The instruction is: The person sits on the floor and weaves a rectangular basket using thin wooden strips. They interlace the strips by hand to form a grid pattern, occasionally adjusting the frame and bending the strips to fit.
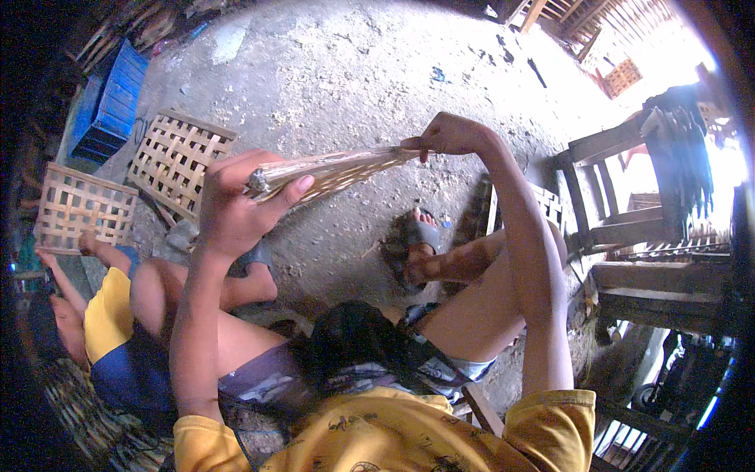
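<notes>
A woven bamboo panel with a wooden edge strip [334, 171] is held up in front of me, seen nearly edge-on and tilted. My left hand [236, 206] wraps round its thicker left end, with the thumb lying along the near side. At the far right tip, my right hand [450, 135] pinches the panel's narrow end between thumb and fingers. Both forearms are raised above my bent legs. The underside of the weave is mostly turned away from view.
Two woven bamboo panels, one leaning [177, 161] and one by a co-worker [85, 206], are at left. The co-worker [110, 315] sits close beside me. A blue crate [118, 102] stands behind. At right are a wooden frame [609, 193] with dark cloth [680, 157] and another slatted panel [548, 203].
</notes>
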Available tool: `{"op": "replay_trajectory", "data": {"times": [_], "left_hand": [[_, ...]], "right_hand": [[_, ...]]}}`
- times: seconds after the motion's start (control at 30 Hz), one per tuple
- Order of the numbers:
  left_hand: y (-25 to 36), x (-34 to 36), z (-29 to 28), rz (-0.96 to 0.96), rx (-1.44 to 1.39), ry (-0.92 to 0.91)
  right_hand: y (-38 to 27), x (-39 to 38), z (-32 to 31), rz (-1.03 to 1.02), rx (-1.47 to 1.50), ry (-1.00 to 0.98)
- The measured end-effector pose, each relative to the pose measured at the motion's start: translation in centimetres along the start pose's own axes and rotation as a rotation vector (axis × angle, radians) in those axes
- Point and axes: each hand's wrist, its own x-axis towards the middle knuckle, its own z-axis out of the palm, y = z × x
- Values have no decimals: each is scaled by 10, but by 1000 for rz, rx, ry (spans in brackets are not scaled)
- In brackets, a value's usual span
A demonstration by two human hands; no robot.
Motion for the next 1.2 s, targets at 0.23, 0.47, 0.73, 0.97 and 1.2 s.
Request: {"op": "replay_trajectory", "data": {"times": [0.23,0.47,0.73,0.97,1.2], "left_hand": [[8,5,6,72,134,64],[4,13,10,89,238,23],[-47,-8,-23,-55,10,132],[-69,-25,-14,-226,-238,254],[-58,-19,-9,-206,-208,228]], "right_hand": [[21,-3,2,143,-157,172],[39,-20,0,231,-111,235],[56,-26,13,289,-47,273],[34,-16,22,253,33,272],[47,-8,16,295,12,293]]}}
